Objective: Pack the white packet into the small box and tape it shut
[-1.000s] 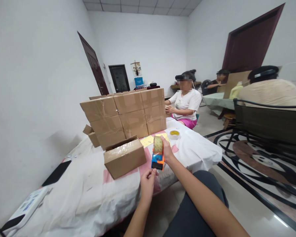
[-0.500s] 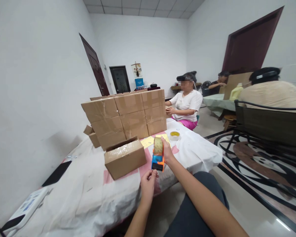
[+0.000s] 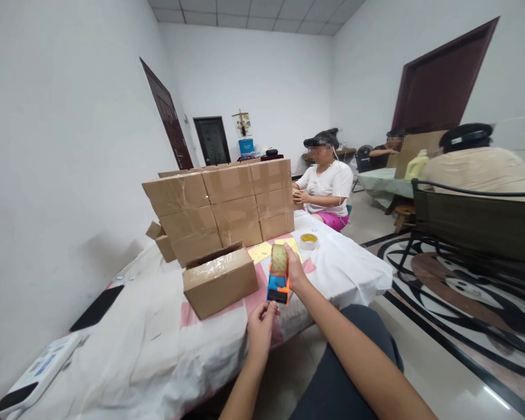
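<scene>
My right hand [image 3: 294, 269] has its fingers wrapped round the tape dispenser [image 3: 279, 275] above the near edge of the worktop [image 3: 149, 350]; my left hand [image 3: 262, 318] pinches at its black end — whether on tape, I cannot tell. The open carton [image 3: 221, 279] sits just beside — behind it, stacked boxes [image 3: 219, 204] wall off the far side. A loose tape roll [image 3: 308, 241] lies beyond my right hand.

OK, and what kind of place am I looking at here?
Probably a room in a home doubling as a small packing workshop: stacked cardboard boxes, a tape dispenser in the right hand, and a panda-patterned rug.
</scene>
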The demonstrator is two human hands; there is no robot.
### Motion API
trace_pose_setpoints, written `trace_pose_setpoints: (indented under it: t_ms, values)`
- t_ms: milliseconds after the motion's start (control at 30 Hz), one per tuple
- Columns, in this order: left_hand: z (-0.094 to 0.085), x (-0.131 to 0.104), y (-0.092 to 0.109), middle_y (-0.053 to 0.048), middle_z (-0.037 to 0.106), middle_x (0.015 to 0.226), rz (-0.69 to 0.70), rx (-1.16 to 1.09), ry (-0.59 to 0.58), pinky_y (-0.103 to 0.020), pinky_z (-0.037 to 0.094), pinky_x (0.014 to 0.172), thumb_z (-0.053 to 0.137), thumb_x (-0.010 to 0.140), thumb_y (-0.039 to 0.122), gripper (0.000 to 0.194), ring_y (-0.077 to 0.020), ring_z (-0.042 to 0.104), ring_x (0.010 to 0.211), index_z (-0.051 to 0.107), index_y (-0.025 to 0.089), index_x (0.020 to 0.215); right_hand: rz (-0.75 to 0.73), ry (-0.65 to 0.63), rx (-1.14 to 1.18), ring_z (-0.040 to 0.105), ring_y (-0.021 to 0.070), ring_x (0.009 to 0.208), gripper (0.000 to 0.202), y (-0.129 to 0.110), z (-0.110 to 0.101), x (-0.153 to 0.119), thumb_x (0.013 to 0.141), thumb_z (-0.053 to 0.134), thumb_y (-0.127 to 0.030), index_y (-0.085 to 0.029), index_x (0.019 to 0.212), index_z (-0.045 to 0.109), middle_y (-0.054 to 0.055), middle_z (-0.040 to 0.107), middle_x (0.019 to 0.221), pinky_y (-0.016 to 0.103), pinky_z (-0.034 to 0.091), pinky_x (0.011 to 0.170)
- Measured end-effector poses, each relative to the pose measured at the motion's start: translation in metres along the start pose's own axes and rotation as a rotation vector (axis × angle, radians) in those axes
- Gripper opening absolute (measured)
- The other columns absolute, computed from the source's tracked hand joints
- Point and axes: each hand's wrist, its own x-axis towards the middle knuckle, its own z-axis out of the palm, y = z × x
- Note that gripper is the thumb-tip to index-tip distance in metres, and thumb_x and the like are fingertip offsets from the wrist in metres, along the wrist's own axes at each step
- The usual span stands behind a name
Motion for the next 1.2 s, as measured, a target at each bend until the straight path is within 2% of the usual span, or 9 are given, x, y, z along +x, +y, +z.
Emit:
trace_pose_setpoints:
  t_ms: [367, 600, 833, 1200]
  values:
    - [-0.0022, 0.0018, -0.0024, -0.004, 0.064, 0.064, -0.002, -0.005, -0.025, -0.029, 0.040, 0.065, 0.061, 0.074, 0.072, 0.055, -0.0202, 0.057, 0.066, 0.064, 0.018, 0.063, 0.049, 0.010, 0.024, 0.047, 0.0116, 0.042, 0.047, -0.0005, 0.0003, 0.0010, 0.072, 0.072, -0.063, -0.021, 0.066, 0.052, -0.005, 0.050, 0.049, 0.025, 0.043, 0.042]
    - [-0.0024, 0.0014, -0.0040, -0.003, 0.061, 0.062, 0.018, -0.013, -0.025, -0.028, 0.038, 0.063, 0.060, 0.075, 0.073, 0.057, -0.0184, 0.053, 0.063, 0.065, 0.017, 0.064, 0.074, 0.015, 0.018, 0.048, 0.0124, 0.043, 0.047, -0.0037, 0.0044, -0.0036, 0.072, 0.072, -0.063, -0.021, 0.066, 0.053, -0.004, 0.052, 0.050, 0.026, 0.044, 0.041]
    - [-0.0052, 0.0003, -0.0014, -0.006, 0.068, 0.071, 0.040, -0.027, -0.032, -0.031, 0.044, 0.072, 0.054, 0.080, 0.075, 0.061, -0.0225, 0.061, 0.074, 0.068, 0.017, 0.068, 0.072, 0.023, 0.024, 0.047, 0.0122, 0.044, 0.046, -0.0052, 0.0044, -0.0038, 0.073, 0.072, -0.063, -0.021, 0.066, 0.052, -0.005, 0.050, 0.049, 0.025, 0.043, 0.043]
    - [-0.0067, 0.0026, -0.0011, -0.006, 0.064, 0.067, 0.055, -0.008, -0.023, -0.030, 0.043, 0.069, 0.055, 0.078, 0.077, 0.062, -0.0220, 0.058, 0.071, 0.066, 0.017, 0.065, 0.082, 0.037, 0.018, 0.047, 0.0113, 0.042, 0.046, -0.0011, 0.0017, 0.0017, 0.074, 0.071, -0.063, -0.021, 0.066, 0.053, -0.005, 0.051, 0.048, 0.024, 0.044, 0.043]
